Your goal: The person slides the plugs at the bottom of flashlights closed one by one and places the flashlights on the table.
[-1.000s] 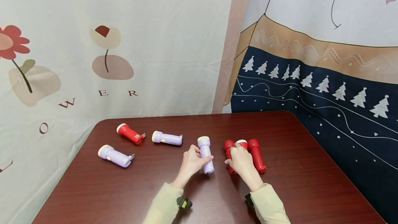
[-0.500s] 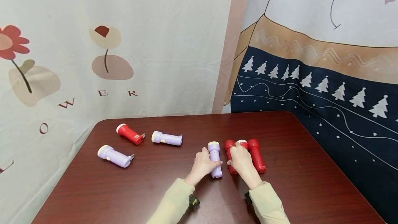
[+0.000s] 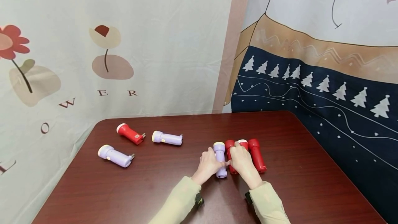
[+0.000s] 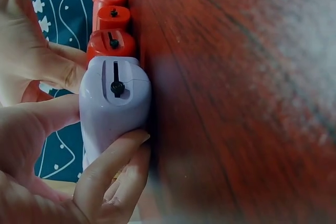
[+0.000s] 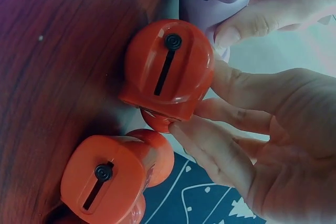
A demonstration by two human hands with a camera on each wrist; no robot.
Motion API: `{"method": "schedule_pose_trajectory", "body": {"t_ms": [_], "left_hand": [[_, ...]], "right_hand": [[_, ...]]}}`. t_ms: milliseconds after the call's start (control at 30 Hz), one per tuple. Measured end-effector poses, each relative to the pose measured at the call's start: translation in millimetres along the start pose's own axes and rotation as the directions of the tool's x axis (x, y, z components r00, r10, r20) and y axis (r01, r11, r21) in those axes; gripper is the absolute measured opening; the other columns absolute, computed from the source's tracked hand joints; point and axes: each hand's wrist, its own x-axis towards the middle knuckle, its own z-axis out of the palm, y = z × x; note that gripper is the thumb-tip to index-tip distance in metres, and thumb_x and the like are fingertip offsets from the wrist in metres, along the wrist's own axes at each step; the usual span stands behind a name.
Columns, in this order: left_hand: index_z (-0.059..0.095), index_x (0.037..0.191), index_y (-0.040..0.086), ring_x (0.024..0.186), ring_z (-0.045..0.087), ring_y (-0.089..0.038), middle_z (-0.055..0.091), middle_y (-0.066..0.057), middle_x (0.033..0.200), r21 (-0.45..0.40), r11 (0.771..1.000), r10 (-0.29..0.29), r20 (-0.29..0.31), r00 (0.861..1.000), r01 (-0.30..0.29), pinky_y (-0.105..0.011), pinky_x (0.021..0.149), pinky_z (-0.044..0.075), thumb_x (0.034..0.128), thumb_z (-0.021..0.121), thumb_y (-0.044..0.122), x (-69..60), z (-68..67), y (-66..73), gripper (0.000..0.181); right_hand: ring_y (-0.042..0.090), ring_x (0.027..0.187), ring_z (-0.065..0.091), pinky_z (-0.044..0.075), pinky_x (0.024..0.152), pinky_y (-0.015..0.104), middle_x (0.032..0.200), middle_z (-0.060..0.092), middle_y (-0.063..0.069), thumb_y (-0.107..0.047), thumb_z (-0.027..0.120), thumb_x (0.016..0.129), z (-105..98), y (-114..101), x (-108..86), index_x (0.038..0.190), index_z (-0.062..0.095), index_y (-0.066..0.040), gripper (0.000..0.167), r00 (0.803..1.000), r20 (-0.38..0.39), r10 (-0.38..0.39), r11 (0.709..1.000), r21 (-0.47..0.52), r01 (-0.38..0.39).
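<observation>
My left hand (image 3: 209, 165) pinches a lavender flashlight (image 3: 219, 151) between thumb and fingers; it lies on the table with its yellow-rimmed head pointing away. Close to its right lies a red flashlight (image 3: 229, 143), which my right hand (image 3: 242, 160) holds between thumb and fingertips. Further right, a white-rimmed red flashlight (image 3: 243, 143) is mostly covered by the right hand, and another red flashlight (image 3: 257, 156) ends the row. In the left wrist view, the lavender flashlight's end (image 4: 116, 93) shows a black slider in a slot, as do the red ends behind it.
Three more flashlights lie apart at the table's left: a red one (image 3: 130, 134) and a lavender one (image 3: 115, 156) with plug prongs out, and another lavender one (image 3: 167, 138). The brown table (image 3: 149, 189) ends at patterned cloths (image 3: 174, 61) behind and to the right.
My left hand has brought the lavender flashlight rightward, from a gap away to close beside the leftmost red one in the row. The right hand has stayed nearly still on the red flashlight.
</observation>
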Motion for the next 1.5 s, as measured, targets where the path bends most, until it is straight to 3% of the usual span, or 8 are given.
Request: {"method": "schedule_pose_trajectory", "body": {"t_ms": [533,767,1133,1300,1500], "left_hand": [[0.050,0.099,-0.006,0.075,0.063,-0.040,0.060,-0.020,0.080,-0.022,0.999,-0.050,0.008,0.999,0.050,-0.046,0.068,0.052,0.0674,0.084,0.037,3.5,2.1,-1.7,0.063],[0.050,0.100,-0.005,0.078,0.063,-0.042,0.061,-0.022,0.083,-0.029,0.998,-0.049,0.011,0.999,0.050,-0.048,0.069,0.051,0.0683,0.082,0.038,4.4,2.8,-3.1,0.063],[0.052,0.093,-0.006,0.072,0.062,-0.041,0.060,-0.021,0.077,-0.049,0.999,-0.018,-0.033,0.999,0.016,-0.048,0.066,0.051,0.0718,0.079,0.037,1.3,5.7,-5.9,0.055],[0.051,0.090,-0.002,0.069,0.061,-0.037,0.058,-0.017,0.074,-0.070,0.997,-0.026,-0.021,0.999,0.025,-0.044,0.061,0.049,0.0760,0.075,0.036,1.4,3.0,-6.4,0.047],[0.053,0.089,-0.001,0.063,0.058,-0.030,0.059,-0.011,0.068,-0.086,0.996,0.010,-0.032,0.999,-0.013,-0.038,0.057,0.045,0.0784,0.073,0.029,-2.6,-1.5,-8.7,0.037]], "right_hand": [[0.032,0.070,0.060,0.054,0.062,0.042,0.084,0.056,0.014,-0.017,0.085,0.065,-1.2,-1.8,2.4,0.074,0.066,-0.001,0.027,0.998,0.053,0.027,0.999,0.021,-0.028],[0.032,0.069,0.060,0.054,0.061,0.042,0.084,0.056,0.014,-0.015,0.084,0.066,-1.9,-1.7,2.8,0.074,0.065,0.000,0.025,0.999,0.044,0.024,0.999,0.025,-0.025],[0.032,0.070,0.059,0.055,0.063,0.043,0.085,0.056,0.014,-0.012,0.085,0.064,-1.9,-1.8,3.5,0.074,0.065,-0.001,0.025,0.998,0.062,0.027,0.999,0.042,-0.029],[0.031,0.072,0.061,0.055,0.065,0.042,0.085,0.056,0.014,-0.013,0.086,0.062,-1.8,-1.5,3.0,0.078,0.066,0.001,0.029,0.997,0.075,0.025,0.999,0.042,-0.028],[0.031,0.071,0.061,0.054,0.065,0.041,0.083,0.054,0.013,-0.013,0.087,0.061,-1.5,-0.3,1.7,0.076,0.065,0.000,0.030,0.998,0.060,0.013,0.999,0.037,-0.015]]}}
